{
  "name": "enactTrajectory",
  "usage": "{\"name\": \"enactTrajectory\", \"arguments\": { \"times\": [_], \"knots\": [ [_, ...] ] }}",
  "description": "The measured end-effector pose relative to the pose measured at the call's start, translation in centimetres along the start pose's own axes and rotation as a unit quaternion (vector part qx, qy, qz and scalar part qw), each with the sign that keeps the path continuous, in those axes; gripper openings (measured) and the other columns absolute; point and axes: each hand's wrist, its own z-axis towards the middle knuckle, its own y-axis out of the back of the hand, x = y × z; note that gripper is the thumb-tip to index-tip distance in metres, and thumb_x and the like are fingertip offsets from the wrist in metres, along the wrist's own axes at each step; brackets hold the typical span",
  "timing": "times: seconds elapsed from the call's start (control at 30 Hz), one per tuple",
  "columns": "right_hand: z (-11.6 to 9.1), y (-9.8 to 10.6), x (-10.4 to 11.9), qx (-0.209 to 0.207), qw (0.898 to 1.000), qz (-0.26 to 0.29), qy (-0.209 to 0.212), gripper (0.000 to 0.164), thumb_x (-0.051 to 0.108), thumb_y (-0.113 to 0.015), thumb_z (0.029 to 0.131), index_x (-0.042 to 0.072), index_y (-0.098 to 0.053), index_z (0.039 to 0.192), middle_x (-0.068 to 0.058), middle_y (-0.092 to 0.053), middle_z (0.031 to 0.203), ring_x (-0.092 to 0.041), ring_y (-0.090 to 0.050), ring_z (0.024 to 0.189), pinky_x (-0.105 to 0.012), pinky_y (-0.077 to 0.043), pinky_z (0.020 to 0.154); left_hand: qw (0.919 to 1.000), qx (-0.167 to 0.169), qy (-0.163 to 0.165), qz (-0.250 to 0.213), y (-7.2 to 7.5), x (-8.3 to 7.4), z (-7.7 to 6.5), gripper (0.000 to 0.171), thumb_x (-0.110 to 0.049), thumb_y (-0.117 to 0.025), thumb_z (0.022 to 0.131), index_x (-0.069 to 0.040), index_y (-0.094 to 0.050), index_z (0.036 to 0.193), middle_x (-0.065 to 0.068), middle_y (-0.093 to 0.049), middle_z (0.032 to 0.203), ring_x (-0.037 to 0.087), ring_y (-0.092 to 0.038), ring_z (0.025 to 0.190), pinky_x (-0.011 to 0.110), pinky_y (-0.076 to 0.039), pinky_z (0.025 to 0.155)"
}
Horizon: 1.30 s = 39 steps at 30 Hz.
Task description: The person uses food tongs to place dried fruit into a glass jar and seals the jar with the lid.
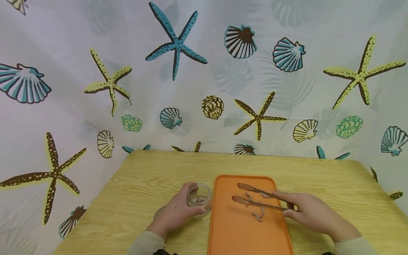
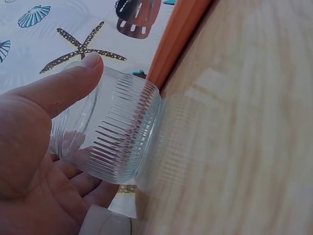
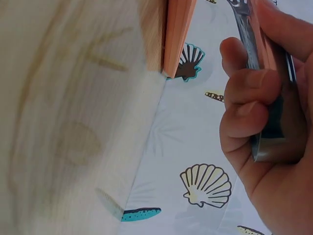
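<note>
Fingers of the left hand point(image 1: 179, 209) curl round the glass jar point(image 1: 200, 193), likely steadying it beside the tray point(image 1: 242, 233). Those of the right hand point(image 1: 307, 209) clamp spread tongs point(image 1: 261, 204) above small pieces point(image 1: 262, 213) on it.

The head view crops the orange tray point(image 1: 248, 235) below, and tongs point(image 1: 268, 205) partly hide grey pieces point(image 1: 262, 212) too small to identify.

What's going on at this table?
A person's left grip holds a clear glass jar beside an orange tray. Their right grip holds metal tongs, tips apart, over the tray. Small greyish pieces lie on the tray around the tongs; what they are, I can't tell.
</note>
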Motion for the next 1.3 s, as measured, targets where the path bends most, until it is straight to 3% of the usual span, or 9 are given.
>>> {"name": "enactTrajectory", "arguments": {
  "times": [0.5,1.03,1.17,1.3],
  "knots": [
    [-1.6,0.2,-1.7,0.031,0.999,0.017,-0.018,0.056,0.036,-0.068,0.097,0.022,-0.053,0.149,0.014,-0.053,0.08,-0.003,-0.045,0.067,-0.027,-0.038,0.059,0.9998,0.005,0.012,-0.013,0.0,-0.1,0.0,0.093,-0.038,-0.084,0.084,-0.015,-0.031,0.156,0.007,-0.042,0.155,0.03,-0.033,0.145,0.055,-0.027,0.116],
    [-0.8,-0.2,-1.3,0.027,0.999,-0.007,-0.028,0.056,0.034,-0.069,0.097,0.022,-0.054,0.149,0.016,-0.055,0.08,-0.003,-0.046,0.066,-0.028,-0.039,0.061,0.9997,0.002,0.018,-0.014,0.0,-0.3,0.0,0.092,-0.039,-0.084,0.083,-0.016,-0.032,0.155,0.006,-0.043,0.155,0.028,-0.034,0.145,0.055,-0.028,0.116],
    [-0.7,-0.2,-1.3,0.017,0.999,-0.028,-0.027,0.055,0.033,-0.071,0.096,0.023,-0.056,0.148,0.011,-0.068,0.101,-0.003,-0.049,0.073,-0.031,-0.042,0.066,0.9997,0.004,0.02,-0.014,0.1,-0.3,0.1,0.093,-0.041,-0.084,0.083,-0.017,-0.032,0.156,0.005,-0.043,0.155,0.028,-0.034,0.145,0.055,-0.028,0.115],
    [-0.7,-0.2,-1.3,0.011,0.999,-0.036,-0.028,0.054,0.033,-0.071,0.095,0.024,-0.057,0.147,0.002,-0.069,0.124,-0.003,-0.052,0.078,-0.032,-0.045,0.068,0.9997,0.005,0.019,-0.014,0.1,-0.2,0.2,0.093,-0.042,-0.085,0.082,-0.018,-0.032,0.155,0.005,-0.043,0.155,0.028,-0.033,0.145,0.056,-0.028,0.116]
  ]
}}
